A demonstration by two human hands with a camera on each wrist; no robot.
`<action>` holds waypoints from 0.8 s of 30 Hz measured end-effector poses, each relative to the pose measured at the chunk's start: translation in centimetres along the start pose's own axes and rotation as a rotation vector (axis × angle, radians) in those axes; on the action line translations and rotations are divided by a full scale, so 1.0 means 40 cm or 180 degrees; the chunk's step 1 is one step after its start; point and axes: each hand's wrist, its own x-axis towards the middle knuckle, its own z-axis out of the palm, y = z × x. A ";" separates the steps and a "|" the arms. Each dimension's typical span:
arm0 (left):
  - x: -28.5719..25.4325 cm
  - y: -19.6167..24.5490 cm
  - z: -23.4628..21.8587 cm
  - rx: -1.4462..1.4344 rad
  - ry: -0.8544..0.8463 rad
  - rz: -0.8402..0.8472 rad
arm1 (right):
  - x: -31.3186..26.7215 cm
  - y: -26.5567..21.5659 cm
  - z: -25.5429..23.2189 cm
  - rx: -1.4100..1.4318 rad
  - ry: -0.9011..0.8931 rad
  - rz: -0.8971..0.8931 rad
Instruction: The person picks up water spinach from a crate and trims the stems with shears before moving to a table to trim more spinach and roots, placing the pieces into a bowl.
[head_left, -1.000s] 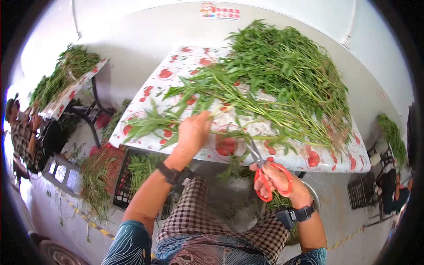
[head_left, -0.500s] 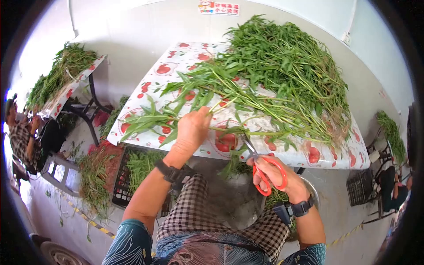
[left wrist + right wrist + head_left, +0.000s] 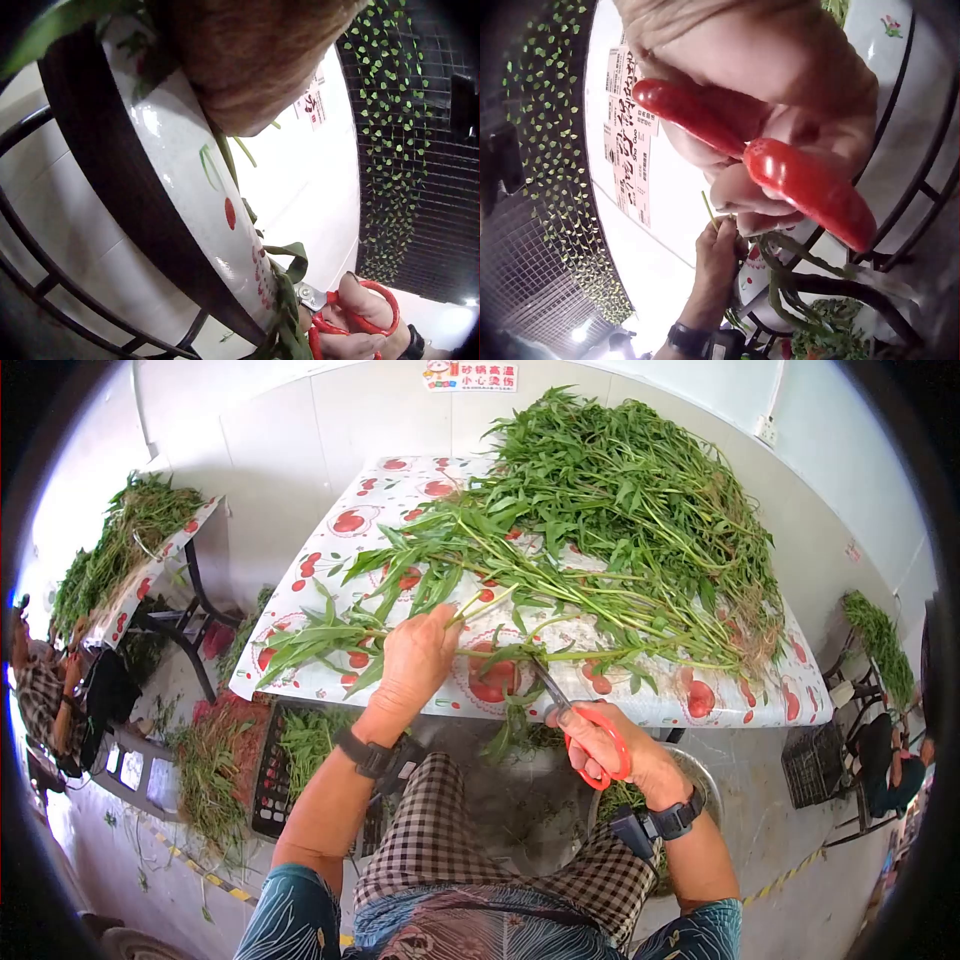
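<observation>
My left hand (image 3: 418, 655) grips several green stems at the table's front edge, their leafy ends (image 3: 320, 645) spreading out to the left. In my right hand (image 3: 605, 745) are red-handled scissors (image 3: 622, 752), fingers through the loops. The blades point up and left, against a long stem lying along the table's front edge. In the right wrist view the red handles (image 3: 810, 191) sit in the curled fingers, and the left hand (image 3: 714, 262) appears beyond. The left wrist view shows the scissors (image 3: 375, 304) beside drooping leaves (image 3: 289, 322).
A large heap of green plants (image 3: 620, 490) covers the back right of the patterned table (image 3: 345, 550). Below stand a black crate (image 3: 268, 780) at the left and a metal basin (image 3: 705, 780) at the right. Another person (image 3: 45, 690) sits at a side table on the left.
The scissors and right hand have moved slightly left and their handles have come closer together. My left hand still grips the stems. The head view has shifted a little.
</observation>
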 end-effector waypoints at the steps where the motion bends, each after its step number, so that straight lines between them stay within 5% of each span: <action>1: 0.000 0.000 0.001 0.0048 -0.0021 -0.0007 | 0.000 0.004 0.001 -0.0023 0.0053 -0.0012; 7: 0.002 0.000 0.010 0.0307 -0.0056 -0.0286 | 0.013 0.032 -0.003 -0.0135 -0.0239 0.0001; 10: 0.006 0.000 0.002 -0.0009 0.0041 -0.0618 | -0.022 0.007 -0.035 0.1843 -0.0506 0.0885; 13: 0.003 -0.004 -0.002 -0.0074 0.0029 -0.0463 | -0.062 0.001 -0.057 -0.0395 0.1048 -0.0888; 15: 0.001 0.005 -0.008 -0.0132 -0.0004 -0.0329 | -0.037 -0.018 -0.069 -0.0218 0.1598 -0.0958; 17: 0.005 0.012 -0.019 -0.0080 -0.0124 -0.0119 | -0.031 -0.078 -0.065 -0.1236 0.2067 -0.0908; 18: 0.002 0.016 -0.022 -0.0275 -0.0160 -0.0054 | 0.007 -0.040 -0.077 -0.2429 0.2314 -0.1117; 21: 0.000 0.019 -0.031 -0.0175 -0.0446 0.0685 | 0.085 0.004 -0.073 -0.2966 0.2342 -0.1883; 24: -0.003 0.020 -0.041 -0.0179 -0.0756 0.1091 | 0.088 -0.005 -0.078 -0.3164 0.2266 -0.1783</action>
